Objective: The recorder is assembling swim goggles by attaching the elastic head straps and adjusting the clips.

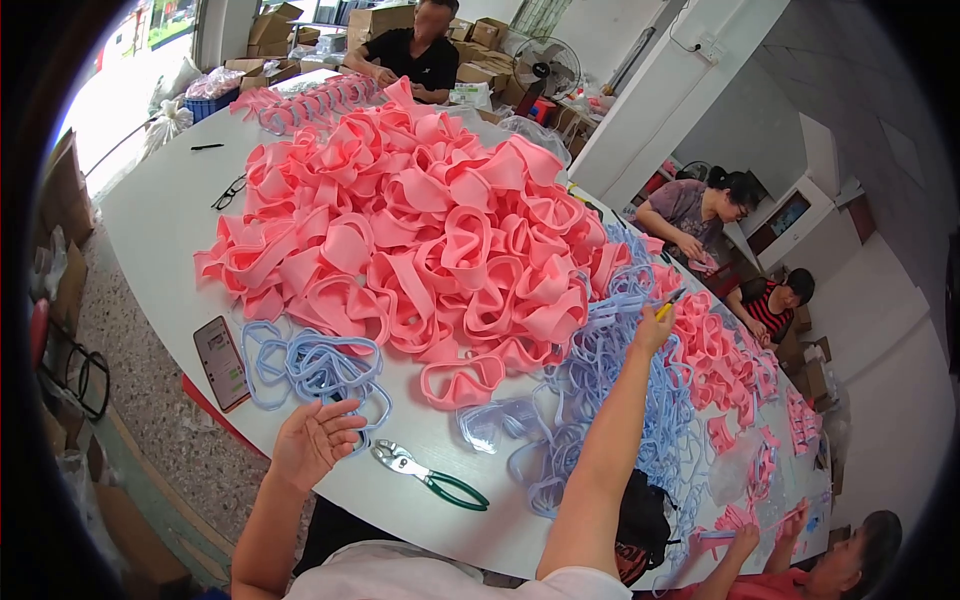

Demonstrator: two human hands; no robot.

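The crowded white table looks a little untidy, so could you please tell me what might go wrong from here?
The yellow-handled tool with a dark tip in the right hand could snag the tangled light-blue bands around it. The rectangular phone with a lit screen lies near the edge of the white table and might get knocked off. The heaped soft pink loops meet the bands, so the two could become mixed.

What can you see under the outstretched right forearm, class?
Tangled light-blue straps show on both sides of the right forearm; the strip directly behind it is covered, so what lies there cannot be seen.
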